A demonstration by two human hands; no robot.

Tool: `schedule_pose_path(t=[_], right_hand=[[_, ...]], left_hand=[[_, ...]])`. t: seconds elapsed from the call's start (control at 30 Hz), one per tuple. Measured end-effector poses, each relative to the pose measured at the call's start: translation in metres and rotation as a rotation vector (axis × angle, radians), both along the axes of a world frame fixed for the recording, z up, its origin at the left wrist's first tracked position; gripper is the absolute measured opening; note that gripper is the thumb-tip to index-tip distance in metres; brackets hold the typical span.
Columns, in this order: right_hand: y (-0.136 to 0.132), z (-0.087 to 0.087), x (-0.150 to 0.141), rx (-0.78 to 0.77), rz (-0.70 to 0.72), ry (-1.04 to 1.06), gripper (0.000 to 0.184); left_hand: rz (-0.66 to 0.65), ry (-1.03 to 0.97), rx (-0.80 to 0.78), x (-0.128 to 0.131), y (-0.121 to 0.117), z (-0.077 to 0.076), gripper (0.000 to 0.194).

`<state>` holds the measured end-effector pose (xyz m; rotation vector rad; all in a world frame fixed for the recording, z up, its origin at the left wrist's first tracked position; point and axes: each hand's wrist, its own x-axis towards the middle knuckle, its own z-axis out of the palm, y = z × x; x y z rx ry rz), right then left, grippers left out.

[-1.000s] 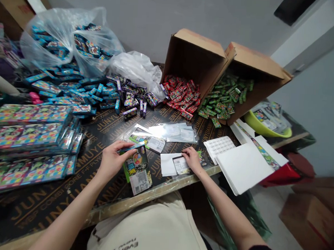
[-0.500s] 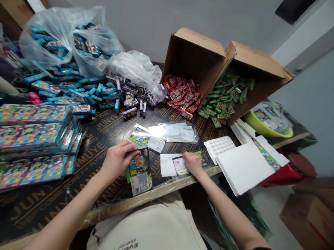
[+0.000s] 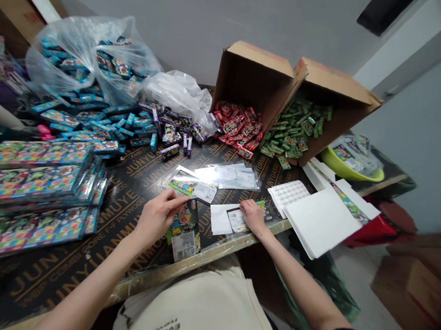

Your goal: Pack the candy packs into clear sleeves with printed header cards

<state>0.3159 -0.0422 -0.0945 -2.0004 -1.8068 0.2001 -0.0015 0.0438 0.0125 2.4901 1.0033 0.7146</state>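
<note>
My left hand (image 3: pixel 156 214) has thumb and forefinger pinched at the top of a dark printed card (image 3: pixel 186 227), whose lower end shows a grey label panel. My right hand (image 3: pixel 252 217) rests with curled fingers on another printed card (image 3: pixel 235 220). That one lies over a white paper (image 3: pixel 219 218) near the table's front edge, and part of it is hidden under the hand. Just beyond both hands are a further printed card (image 3: pixel 204 192) and several clear plastic sleeves (image 3: pixel 227 175), shiny under the light.
Stacked packs (image 3: pixel 35 188) fill the left side. Behind are blue boxes (image 3: pixel 96 120), purple boxes (image 3: pixel 170 132), red boxes (image 3: pixel 241 126) and green boxes (image 3: pixel 287 134), with two tipped cartons (image 3: pixel 259 58). White cards (image 3: pixel 321 223) overhang the front edge at right, near a yellow-green basin (image 3: pixel 332 164).
My left forefinger has slid rightward along the card's top edge, the hand shifting slightly. My right hand stays almost in place. The whole view has moved a little.
</note>
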Motion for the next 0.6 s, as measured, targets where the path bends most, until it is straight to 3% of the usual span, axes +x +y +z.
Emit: schedule_pose_path(t=[0.2,0.33,0.4,0.5,0.6], right_hand=[[0.014,0.015,0.014,-0.017,-0.122,0.158,0.013],[0.036,0.049,0.002,0.031,-0.113,0.303,0.014],[0.049,0.076,-0.023,0.012,0.018,0.499,0.016],[0.066,0.116,-0.074,-0.142,0.319,0.846,0.020],[0.082,0.140,-0.116,-0.307,0.563,0.945,0.022]], left_hand=[[-0.004,-0.032,-0.076,0.001,-0.004,0.004,0.029],[0.041,-0.184,-0.116,0.001,-0.008,0.000,0.026],[0.094,-0.287,-0.136,0.000,-0.010,-0.002,0.017],[0.154,-0.389,-0.177,0.000,-0.012,-0.001,0.005],[0.157,-0.424,-0.237,-0.002,-0.015,0.003,0.003]])
